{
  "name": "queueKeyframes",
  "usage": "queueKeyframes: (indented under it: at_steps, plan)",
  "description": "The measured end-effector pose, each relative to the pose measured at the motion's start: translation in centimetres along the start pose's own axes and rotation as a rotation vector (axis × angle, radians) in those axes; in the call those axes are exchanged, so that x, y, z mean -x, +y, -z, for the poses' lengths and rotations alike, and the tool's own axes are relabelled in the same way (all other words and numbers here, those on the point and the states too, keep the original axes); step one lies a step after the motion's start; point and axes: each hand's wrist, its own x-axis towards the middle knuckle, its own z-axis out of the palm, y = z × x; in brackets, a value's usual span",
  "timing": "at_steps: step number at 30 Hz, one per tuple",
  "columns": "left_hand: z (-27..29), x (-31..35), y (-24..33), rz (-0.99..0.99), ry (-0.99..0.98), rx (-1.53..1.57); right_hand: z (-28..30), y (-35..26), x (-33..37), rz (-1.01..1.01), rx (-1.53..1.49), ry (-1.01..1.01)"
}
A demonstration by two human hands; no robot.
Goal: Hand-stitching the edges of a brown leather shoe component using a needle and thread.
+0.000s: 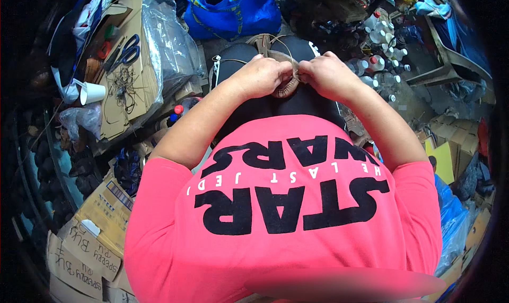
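Sandal (282, 87) on lap, pinched between left hand (260, 76) and right hand (330, 74), cord (275, 41) looping beyond both; stitching seemingly mid-way, loose cord left.

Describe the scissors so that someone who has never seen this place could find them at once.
Start at the big blue bag at the top and go left, past the clear plastic sheet, to the flat cardboard lying on the person's left. The scissors lie on its upper part, above a tangle of thin cord and up right of a white paper cup. Their dark blue loop handles set them apart.
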Motion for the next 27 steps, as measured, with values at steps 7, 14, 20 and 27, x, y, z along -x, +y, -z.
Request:
queueKeyframes:
  at_steps: [7, 14, 20, 27]
  plan:
    - [2.5, 5.7, -3.5, 0.046, 0.141, -0.216, -1.2, 4.0, 3.0, 0.062, -0.132, 0.153]
    - [8.7, 11.4, -5.3, 0.244, 0.574, 0.809, -1.9, 8.1, 5.9, -0.438, -1.568, 0.602]
    - [8.5, 5.8, 3.0, -0.329, 0.399, 1.504, 1.7, 0.9, 0.3, 0.163, -2.217, 0.291]
    - [9.3, 12.7, -1.7, 0.101, 0.239, -0.141, -0.4, 3.5, 6.9, -0.265, -1.002, -0.097]
